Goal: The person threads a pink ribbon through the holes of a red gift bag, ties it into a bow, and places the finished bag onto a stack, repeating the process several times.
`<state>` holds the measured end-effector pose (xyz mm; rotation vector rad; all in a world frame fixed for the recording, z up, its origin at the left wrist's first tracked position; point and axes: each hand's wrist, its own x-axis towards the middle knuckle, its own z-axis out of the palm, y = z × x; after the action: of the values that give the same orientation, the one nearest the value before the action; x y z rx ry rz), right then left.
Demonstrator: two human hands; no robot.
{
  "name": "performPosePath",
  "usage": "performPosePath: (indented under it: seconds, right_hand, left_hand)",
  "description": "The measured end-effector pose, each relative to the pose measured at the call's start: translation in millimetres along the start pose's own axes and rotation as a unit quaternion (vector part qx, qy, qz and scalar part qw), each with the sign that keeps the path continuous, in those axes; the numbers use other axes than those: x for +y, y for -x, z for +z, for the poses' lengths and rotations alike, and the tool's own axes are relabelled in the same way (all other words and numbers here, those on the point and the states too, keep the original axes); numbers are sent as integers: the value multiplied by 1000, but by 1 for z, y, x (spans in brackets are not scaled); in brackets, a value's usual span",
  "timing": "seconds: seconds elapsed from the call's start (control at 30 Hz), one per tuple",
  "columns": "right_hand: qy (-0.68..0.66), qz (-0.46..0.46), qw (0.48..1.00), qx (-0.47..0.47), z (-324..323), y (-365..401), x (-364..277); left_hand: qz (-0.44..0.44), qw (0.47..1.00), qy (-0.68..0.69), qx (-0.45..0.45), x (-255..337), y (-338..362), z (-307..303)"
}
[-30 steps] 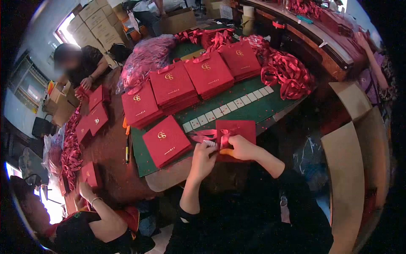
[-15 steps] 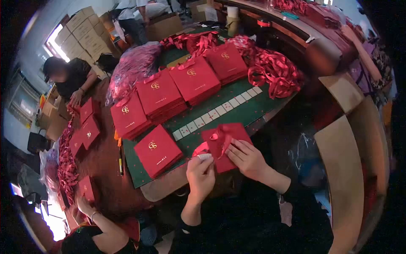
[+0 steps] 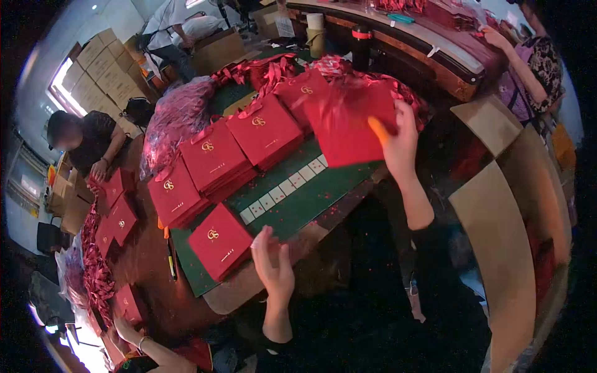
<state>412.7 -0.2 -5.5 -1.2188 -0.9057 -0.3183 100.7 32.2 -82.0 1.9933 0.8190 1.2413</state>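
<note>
My right hand [image 3: 401, 146] holds a flat red gift bag [image 3: 351, 127] by its right side, raised over the far right of the table. The bag is smeared by motion and covers part of a red stack behind it. Open and with nothing in it, my left hand [image 3: 273, 264] is at the near table edge, fingers apart. Just left of it lies a small stack of red gift bags [image 3: 217, 239] with a gold logo. Farther back, taller stacks of the same bags [image 3: 217, 152] stand in a row. A strip of white cards [image 3: 283, 189] runs along the green mat [image 3: 292, 211].
Bundles of red ribbon [image 3: 273, 68] and a plastic-wrapped heap [image 3: 180, 112] line the back. Cardboard flaps [image 3: 491, 248] rise at my right. On the left, co-workers handle red bags at a brown table [image 3: 149, 261]. A dark bottle [image 3: 361, 46] stands behind the ribbons.
My right hand has carried the red gift bag up and away to the far right. My left hand has let go of the ribbon and white piece and opened. The view has shifted slightly.
</note>
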Motion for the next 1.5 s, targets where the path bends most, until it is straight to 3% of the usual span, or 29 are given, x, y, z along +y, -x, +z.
performPosePath:
  seconds: [0.13, 0.2, 0.23, 0.3, 0.37, 0.43, 0.57, 0.6, 0.67, 0.7, 0.83, 0.9, 1.0, 1.03, 1.07, 1.13, 1.17, 1.23, 1.3, 1.33, 1.37, 1.47, 1.5]
  right_hand:
    - [-142, 222, 964, -37, 61, -91, 70]
    - [-87, 179, 974, -104, 95, -110, 120]
    - [-41, 135, 980, -140, 116, -117, 190]
    - [101, 82, 974, -186, 121, -107, 170]
    - [97, 135, 968, -189, 130, -99, 198]
    - [213, 9, 971, -110, 130, -90, 208]
    - [336, 52, 932, -125, 132, -74, 211]
    - [354, 60, 923, -140, 133, -73, 212]
    - [351, 64, 924, -134, 133, -72, 208]
    - [347, 67, 927, -129, 132, -72, 204]
    - [262, 54, 957, -109, 126, -70, 206]
    - [232, 99, 961, -113, 125, -77, 217]
    - [145, 99, 982, -69, 105, -86, 202]
    - [136, 118, 982, -49, 96, -91, 201]
    - [201, 36, 979, 7, 86, -94, 203]
    - [271, 69, 960, 2, 62, -91, 179]
    - [301, 63, 951, -32, 55, -86, 176]
    - [401, 177, 868, -234, 51, -70, 135]
    - [480, 30, 820, -310, 48, -44, 153]
    - [494, -31, 797, -346, 45, -35, 162]
    - [506, -38, 796, -329, 46, -33, 172]
    - [373, 145, 877, -265, 38, -52, 181]
    - [275, 164, 933, -167, 35, -51, 186]
  left_hand:
    - [59, 981, -182, -31, -18, 16, 26]
    - [71, 983, -167, -34, -15, 17, 27]
    - [74, 979, -185, -41, -16, 15, 27]
    - [64, 981, -179, -28, -17, 17, 26]
    - [54, 984, -167, -28, -15, 14, 23]
    - [56, 983, -170, -41, -16, 14, 19]
    - [36, 991, -126, -41, -10, 11, 13]
    - [65, 981, -176, -49, -4, 6, 6]
    - [131, 948, -287, -47, 11, -9, -10]
    - [124, 938, -320, -48, 11, -10, -19]
    - [15, 861, -503, -68, 12, -16, -52]
    - [-34, 824, -557, -97, -2, -14, -64]
    - [-85, 836, -523, -139, -23, -13, -73]
    - [-56, 831, -539, -120, -24, -11, -75]
    - [-56, 832, -539, -119, -27, -9, -77]
    - [-35, 854, -502, -131, -28, -5, -82]
    - [0, 852, -513, -110, -23, -4, -78]
    - [23, 846, -524, -96, -11, -4, -73]
    - [58, 836, -542, -68, -2, -9, -65]
    - [88, 859, -503, -28, 10, -15, -60]
    - [119, 878, -464, 11, 24, -21, -55]
    - [203, 862, -463, -40, 33, -31, -35]
    - [223, 847, -477, -68, 30, -29, -22]
